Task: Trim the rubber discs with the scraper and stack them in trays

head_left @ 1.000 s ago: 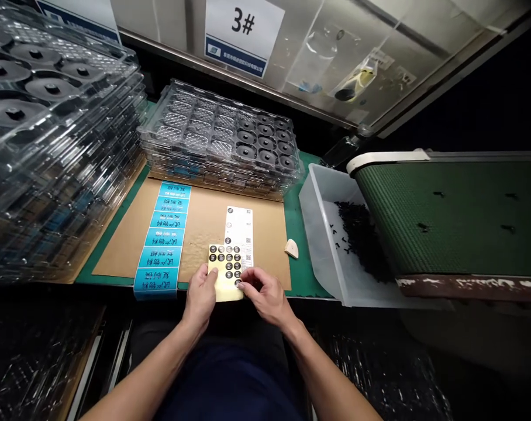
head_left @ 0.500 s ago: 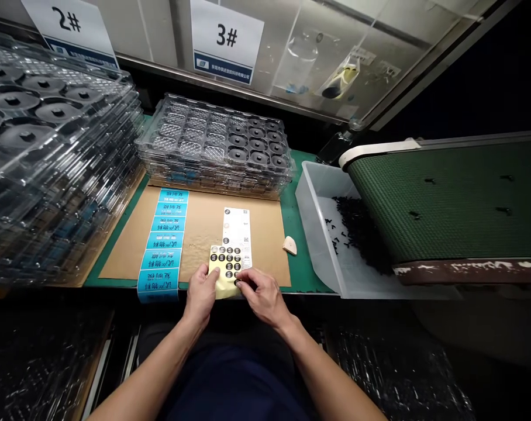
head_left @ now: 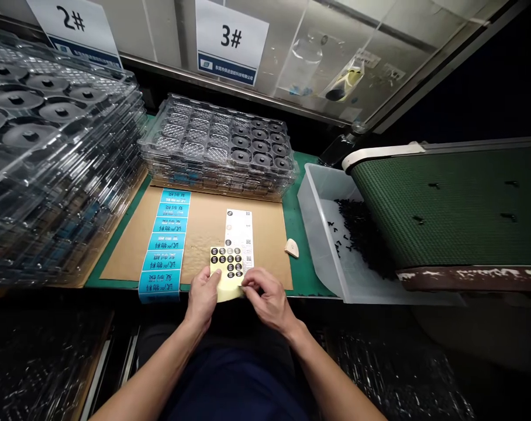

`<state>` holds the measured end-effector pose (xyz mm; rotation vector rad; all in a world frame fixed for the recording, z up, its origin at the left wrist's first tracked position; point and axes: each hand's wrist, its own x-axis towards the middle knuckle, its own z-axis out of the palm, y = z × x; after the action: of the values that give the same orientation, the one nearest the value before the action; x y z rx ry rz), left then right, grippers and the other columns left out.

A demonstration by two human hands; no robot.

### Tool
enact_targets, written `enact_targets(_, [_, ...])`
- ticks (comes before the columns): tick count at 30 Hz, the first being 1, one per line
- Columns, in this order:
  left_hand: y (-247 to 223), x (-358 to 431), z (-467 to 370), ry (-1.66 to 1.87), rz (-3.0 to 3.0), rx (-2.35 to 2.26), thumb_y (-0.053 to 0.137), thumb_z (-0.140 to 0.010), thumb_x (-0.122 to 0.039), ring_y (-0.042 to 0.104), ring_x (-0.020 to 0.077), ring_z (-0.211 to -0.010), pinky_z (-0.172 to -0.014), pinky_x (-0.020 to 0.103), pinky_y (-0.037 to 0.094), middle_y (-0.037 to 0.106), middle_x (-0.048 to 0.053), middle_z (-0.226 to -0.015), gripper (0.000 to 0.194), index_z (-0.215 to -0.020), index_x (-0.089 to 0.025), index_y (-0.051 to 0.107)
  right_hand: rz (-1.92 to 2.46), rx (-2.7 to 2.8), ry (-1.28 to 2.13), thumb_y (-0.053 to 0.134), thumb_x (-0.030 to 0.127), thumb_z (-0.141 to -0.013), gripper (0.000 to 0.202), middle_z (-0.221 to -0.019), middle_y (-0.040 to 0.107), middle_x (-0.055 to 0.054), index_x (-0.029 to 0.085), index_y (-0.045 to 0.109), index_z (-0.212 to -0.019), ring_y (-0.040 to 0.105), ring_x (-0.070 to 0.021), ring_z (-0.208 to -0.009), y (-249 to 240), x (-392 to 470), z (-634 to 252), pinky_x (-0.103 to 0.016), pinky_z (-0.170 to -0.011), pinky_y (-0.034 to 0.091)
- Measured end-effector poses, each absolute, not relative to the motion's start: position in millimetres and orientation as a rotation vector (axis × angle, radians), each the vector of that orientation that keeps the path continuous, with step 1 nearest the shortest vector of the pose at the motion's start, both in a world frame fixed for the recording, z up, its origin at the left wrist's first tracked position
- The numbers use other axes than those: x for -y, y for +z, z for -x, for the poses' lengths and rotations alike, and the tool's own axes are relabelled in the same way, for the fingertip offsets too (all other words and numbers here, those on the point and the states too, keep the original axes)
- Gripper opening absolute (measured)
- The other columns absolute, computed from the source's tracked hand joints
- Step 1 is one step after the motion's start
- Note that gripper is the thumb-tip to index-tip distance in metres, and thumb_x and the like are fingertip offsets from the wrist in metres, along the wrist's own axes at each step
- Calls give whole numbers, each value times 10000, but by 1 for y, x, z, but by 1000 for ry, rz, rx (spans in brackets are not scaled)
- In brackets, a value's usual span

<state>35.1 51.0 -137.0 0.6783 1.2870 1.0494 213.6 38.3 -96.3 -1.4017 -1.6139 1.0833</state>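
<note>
My left hand (head_left: 204, 292) pinches the lower left edge of a pale yellow sheet (head_left: 228, 287) bearing several round black stickers. At the sheet's lower right edge is my right hand (head_left: 268, 298), thumb and forefinger pressed together; what lies between the fingertips is too small to make out. Partly under the sheet, a white label strip (head_left: 241, 225) with black round marks and small codes lies on brown cardboard (head_left: 265, 234). A strip of blue labels (head_left: 166, 234) is laid out to the left.
Clear plastic trays (head_left: 217, 146) are stacked behind the cardboard, with a taller stack (head_left: 72, 152) at left. A beige piece (head_left: 292, 248) lies right of the cardboard. Farther right stand a translucent bin (head_left: 320, 234) with small black parts and a green conveyor (head_left: 458, 204).
My right hand has moved slightly right, off the sheet's stickers; the dark round piece seen at its fingertips no longer shows clearly. The view has shifted slightly.
</note>
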Motion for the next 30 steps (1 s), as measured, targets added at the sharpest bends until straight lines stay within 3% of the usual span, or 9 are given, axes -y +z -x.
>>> enact_targets(4, [-133,-39,-28,1019,-953,-1344,633,-900,-471,704,232,-703,-673,328,562,755,63,-788,298,-893,-182,702,1428,1297,1176,651,406,-911,181,-900,651,-33,226,631,-914,609,-168,-749,-103,-57,-221,-297,-691,526])
enact_targets(7, [-124,-23,-26,987,-1213,-1338,656,-907,-405,700,233,-746,-754,335,569,737,42,-766,215,-838,-210,716,1396,1152,1309,740,452,-829,270,-845,648,-18,213,638,-901,604,-152,-718,-115,-81,-215,-292,-688,545])
enact_targets(10, [-118,-12,-27,974,-1406,-1271,623,-926,-313,728,277,-1070,-999,397,551,790,75,-1099,204,-1071,-238,746,1354,1059,1399,803,497,-749,352,-807,639,-7,208,638,-861,617,-151,-714,-125,-107,-204,-306,-706,564])
enact_targets(13, [-117,-12,-28,969,-1599,-1239,548,-965,-228,648,276,-1307,-1142,417,491,737,79,-1318,199,-1066,-242,719,1326,1016,1404,820,496,-727,361,-829,638,1,214,633,-851,619,-145,-746,-133,-133,-198,-301,-747,562])
enact_targets(17, [-121,-21,-25,937,-1903,-1299,465,-1004,-168,682,253,-1271,-1073,390,566,736,94,-1319,231,-1093,-230,669,1332,1054,1354,810,452,-741,312,-825,629,11,216,636,-850,581,-138,-746,-139,-159,-196,-273,-729,522])
enact_targets(23, [-124,-30,-22,920,-1893,-1319,469,-1011,-160,714,240,-1218,-1027,364,598,748,82,-1296,227,-1141,-224,644,1419,1270,1245,720,409,-830,216,-836,636,4,208,666,-885,564,-150,-752,-133,-169,-190,-277,-705,467])
enact_targets(30, [-127,-30,-15,953,-1896,-1293,478,-1014,-135,703,204,-1234,-1048,314,581,749,55,-1277,185,-1045,-246,623,1465,1657,1076,677,261,-846,102,-855,630,-12,211,689,-759,585,-164,-757,-122,-169,-182,-308,-734,455])
